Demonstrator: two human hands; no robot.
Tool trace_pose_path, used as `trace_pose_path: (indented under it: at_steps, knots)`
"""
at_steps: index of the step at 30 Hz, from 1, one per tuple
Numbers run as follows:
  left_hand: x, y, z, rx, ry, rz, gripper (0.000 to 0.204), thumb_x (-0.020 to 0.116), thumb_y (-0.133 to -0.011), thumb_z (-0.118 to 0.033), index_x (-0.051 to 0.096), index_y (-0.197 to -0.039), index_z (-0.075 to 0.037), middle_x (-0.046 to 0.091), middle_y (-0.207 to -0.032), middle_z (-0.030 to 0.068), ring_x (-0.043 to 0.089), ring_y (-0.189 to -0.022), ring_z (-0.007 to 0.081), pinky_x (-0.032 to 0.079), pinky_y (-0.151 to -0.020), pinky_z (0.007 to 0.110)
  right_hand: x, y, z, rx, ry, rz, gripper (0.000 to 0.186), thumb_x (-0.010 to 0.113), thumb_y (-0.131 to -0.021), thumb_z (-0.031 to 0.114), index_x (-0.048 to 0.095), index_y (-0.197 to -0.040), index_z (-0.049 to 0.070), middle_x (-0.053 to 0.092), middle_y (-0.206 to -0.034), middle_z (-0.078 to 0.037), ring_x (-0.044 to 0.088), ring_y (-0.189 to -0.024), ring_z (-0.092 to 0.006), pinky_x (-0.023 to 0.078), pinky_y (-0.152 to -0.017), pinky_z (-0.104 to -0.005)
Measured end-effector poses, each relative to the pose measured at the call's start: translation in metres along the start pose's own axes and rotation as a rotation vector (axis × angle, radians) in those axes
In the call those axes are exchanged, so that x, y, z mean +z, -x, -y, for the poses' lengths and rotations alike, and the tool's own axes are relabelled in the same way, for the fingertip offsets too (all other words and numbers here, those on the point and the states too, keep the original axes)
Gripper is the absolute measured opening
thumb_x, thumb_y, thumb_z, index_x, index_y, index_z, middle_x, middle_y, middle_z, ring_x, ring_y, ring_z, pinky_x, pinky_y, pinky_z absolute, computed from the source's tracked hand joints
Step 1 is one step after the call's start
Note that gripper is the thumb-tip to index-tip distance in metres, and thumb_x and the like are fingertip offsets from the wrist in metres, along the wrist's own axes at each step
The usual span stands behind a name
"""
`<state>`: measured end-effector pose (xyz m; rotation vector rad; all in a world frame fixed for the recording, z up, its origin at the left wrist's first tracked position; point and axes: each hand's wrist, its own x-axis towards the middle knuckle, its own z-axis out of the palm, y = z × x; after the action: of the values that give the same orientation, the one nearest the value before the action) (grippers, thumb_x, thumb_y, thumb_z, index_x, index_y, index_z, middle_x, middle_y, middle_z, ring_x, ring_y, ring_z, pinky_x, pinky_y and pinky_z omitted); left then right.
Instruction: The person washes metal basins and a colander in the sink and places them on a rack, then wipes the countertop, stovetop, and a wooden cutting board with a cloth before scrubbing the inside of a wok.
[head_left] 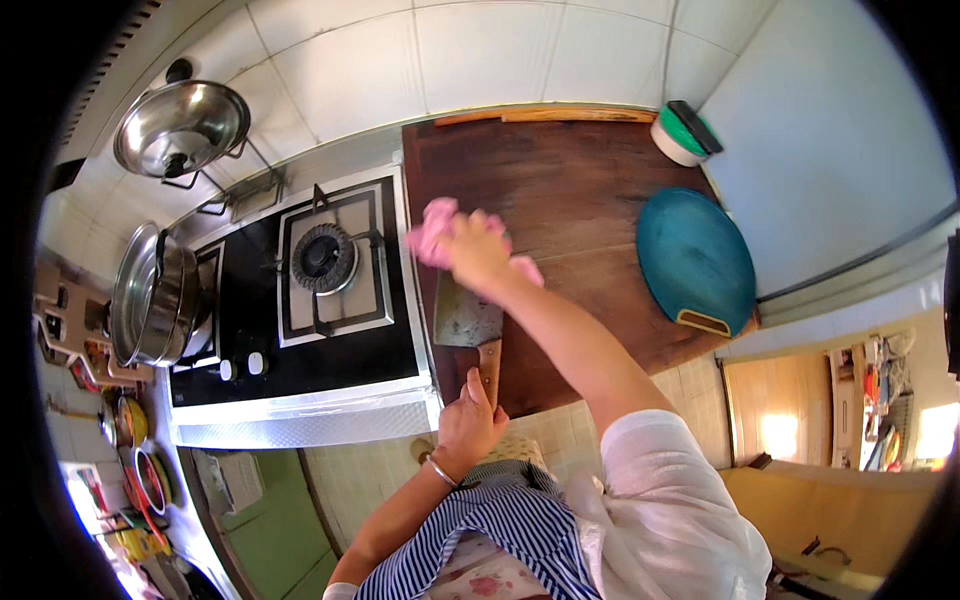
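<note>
My left hand [476, 425] grips the wooden handle [489, 362] of a cleaver near the front-left edge of the dark wooden board [560, 370]. The cleaver's broad, spotted metal blade [463, 312] points away from me, beside the stove. My right hand [478, 250] has its fingers on a bunched pink cloth [436, 232], which lies over the far part of the blade and hides it. Whether the cloth touches the board is hard to tell. A teal oval board [695, 255] with a handle opening lies at the right of the wooden board.
A gas stove [250, 310] adjoins the board, with stacked steel pots [150, 310] on its left burner. A lidded steel pan [180, 130] rests on a rack behind. A green-topped white container [680, 140] stands at the back right corner, against a pale panel [830, 160].
</note>
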<state>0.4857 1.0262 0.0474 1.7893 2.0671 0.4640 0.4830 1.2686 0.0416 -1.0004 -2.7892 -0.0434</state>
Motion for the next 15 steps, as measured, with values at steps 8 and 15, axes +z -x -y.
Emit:
trace_pose_path:
  at_steps: [8,15]
  knots:
    - [-0.014,-0.008,0.006,-0.067,-0.069,0.149,0.055,0.059,-0.071,-0.026,0.04,-0.111,0.007,0.059,-0.073,0.018,0.061,-0.057,0.0324,0.049,-0.05,0.041,0.007,0.03,-0.032,0.179,-0.217,-0.329,0.028,0.056,-0.077,0.014,0.055,-0.105,0.018,0.045,-0.11,-0.014,0.039,-0.108,-0.0391,0.045,-0.08,-0.0483]
    - [0.001,-0.005,0.024,0.039,-0.086,0.083,0.046,0.058,-0.078,-0.032,0.04,-0.103,0.003,0.06,-0.072,0.0171,0.061,-0.057,0.0315,0.049,-0.049,0.04,-0.047,0.173,0.036,0.164,-0.28,-0.078,0.036,0.06,-0.074,0.015,0.057,-0.107,0.028,0.043,-0.115,-0.014,0.038,-0.107,-0.042,0.05,-0.069,-0.0455]
